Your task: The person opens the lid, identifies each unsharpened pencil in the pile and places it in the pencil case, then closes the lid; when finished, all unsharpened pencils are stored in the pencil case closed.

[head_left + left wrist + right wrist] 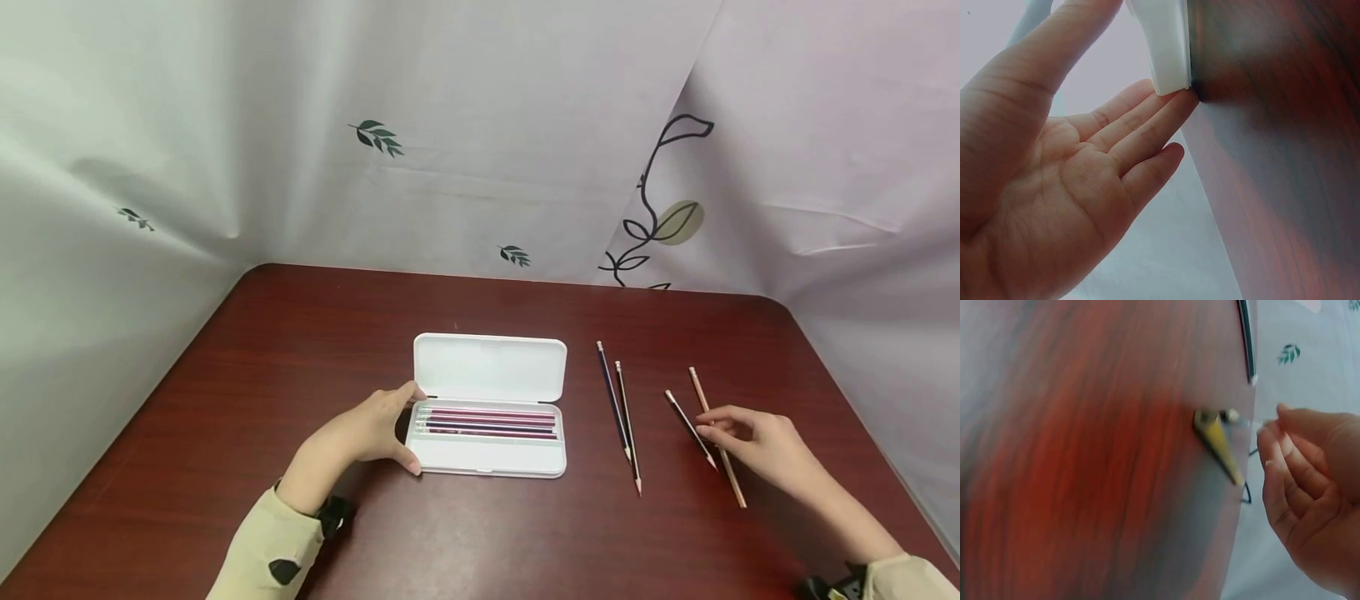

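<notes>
left hand: we see it resting against the left end of the pencil case, fingers straight and relaxed, the thumb at the near left corner and fingertips touching the case's edge; it clamps nothing.

right hand: well to the right of the case, fingers loosely curled, their tips at the two pencils lying farthest from the case; we cannot tell whether they already pinch one.

pencil case: white, open, lid laid flat on the far side, set on the dark red table; several pencils lie side by side in its tray, parallel to its long edge.

dark pencil pair: just right of the case, two pencils close together, tips pointing toward us.

short pencil: farther right of the case, its near tip under the right hand's fingers.

pale pencil: the one farthest right of the case, passing under the right hand.

backdrop: pale cloth with leaf prints hangs behind the case.
</notes>
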